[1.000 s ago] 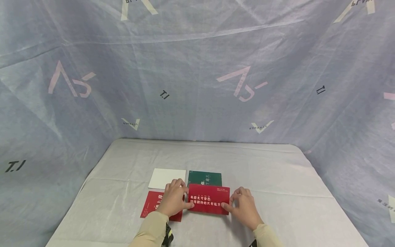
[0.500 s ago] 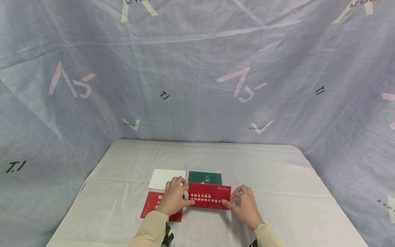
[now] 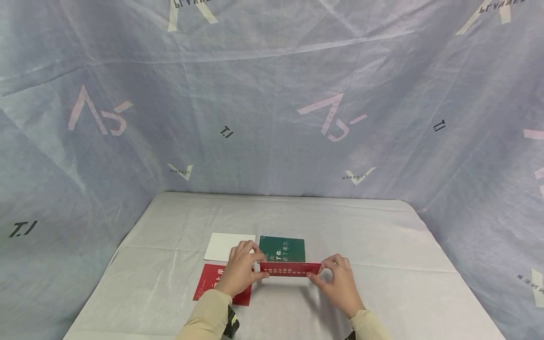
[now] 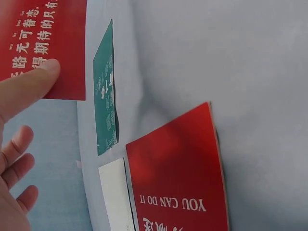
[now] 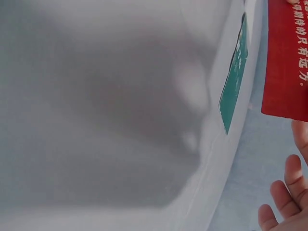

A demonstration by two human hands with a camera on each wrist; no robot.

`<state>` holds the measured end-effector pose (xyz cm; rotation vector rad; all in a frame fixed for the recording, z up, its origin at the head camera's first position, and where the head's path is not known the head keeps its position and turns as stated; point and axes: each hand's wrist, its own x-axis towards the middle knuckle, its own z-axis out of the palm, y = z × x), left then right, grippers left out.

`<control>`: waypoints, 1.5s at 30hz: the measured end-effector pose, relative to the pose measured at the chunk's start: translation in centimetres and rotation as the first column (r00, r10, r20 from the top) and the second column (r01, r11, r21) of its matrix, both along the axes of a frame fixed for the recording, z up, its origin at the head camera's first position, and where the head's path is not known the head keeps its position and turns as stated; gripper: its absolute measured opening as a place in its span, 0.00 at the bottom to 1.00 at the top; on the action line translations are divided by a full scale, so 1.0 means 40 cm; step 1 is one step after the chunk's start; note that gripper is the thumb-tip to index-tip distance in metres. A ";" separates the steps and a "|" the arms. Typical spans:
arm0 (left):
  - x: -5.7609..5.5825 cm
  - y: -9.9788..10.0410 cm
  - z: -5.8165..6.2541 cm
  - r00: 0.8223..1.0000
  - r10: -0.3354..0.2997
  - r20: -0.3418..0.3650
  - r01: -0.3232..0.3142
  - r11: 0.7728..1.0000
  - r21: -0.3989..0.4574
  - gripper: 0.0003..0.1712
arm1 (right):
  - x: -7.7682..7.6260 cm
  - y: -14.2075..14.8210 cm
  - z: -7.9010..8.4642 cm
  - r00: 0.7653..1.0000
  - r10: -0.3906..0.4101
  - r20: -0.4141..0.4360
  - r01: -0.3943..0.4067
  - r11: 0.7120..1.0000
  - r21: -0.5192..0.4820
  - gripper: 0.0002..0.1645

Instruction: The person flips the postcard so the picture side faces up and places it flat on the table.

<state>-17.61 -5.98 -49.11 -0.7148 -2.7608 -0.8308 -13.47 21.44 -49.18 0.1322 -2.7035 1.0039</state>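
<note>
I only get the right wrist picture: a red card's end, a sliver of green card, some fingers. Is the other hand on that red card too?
Observer: Yes. The left hand pinches one end of the held red card and the right hand pinches the other.
Visitor: Any more cards lying about?
Observer: Two, both flat: a white card and a second red card by the left hand.
Visitor: Anything readable?
Observer: The second red card says "YOU CAN DO IT".

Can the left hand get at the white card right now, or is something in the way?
Probably not at once: the left hand grips one end of the lifted red card, shared with the right hand. The white card lies uncovered just beyond its fingers, so the path itself looks free.
</note>
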 end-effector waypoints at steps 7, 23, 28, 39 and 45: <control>-0.002 -0.002 -0.004 0.995 -0.040 -0.094 0.044 0.998 0.050 0.13 | 0.001 -0.003 -0.001 0.997 -0.031 -0.065 0.028 0.999 -0.044 0.17; -0.008 -0.002 -0.007 0.983 -0.056 -0.174 0.079 0.989 0.129 0.17 | 0.009 -0.005 0.009 0.999 -0.039 0.013 0.040 0.990 -0.138 0.10; -0.009 -0.001 -0.006 0.981 -0.058 -0.186 0.086 0.986 0.146 0.18 | 0.011 -0.004 0.012 0.998 0.047 -0.049 -0.055 0.983 -0.177 0.18; -0.008 -0.003 -0.003 0.977 -0.060 -0.205 0.085 0.990 0.115 0.17 | 0.004 0.001 0.012 0.998 -0.010 0.064 0.024 0.976 -0.217 0.39; -0.008 -0.005 -0.007 0.965 -0.063 -0.254 0.088 0.992 0.089 0.21 | 0.004 0.005 0.025 0.987 -0.023 0.160 0.062 0.967 -0.245 0.38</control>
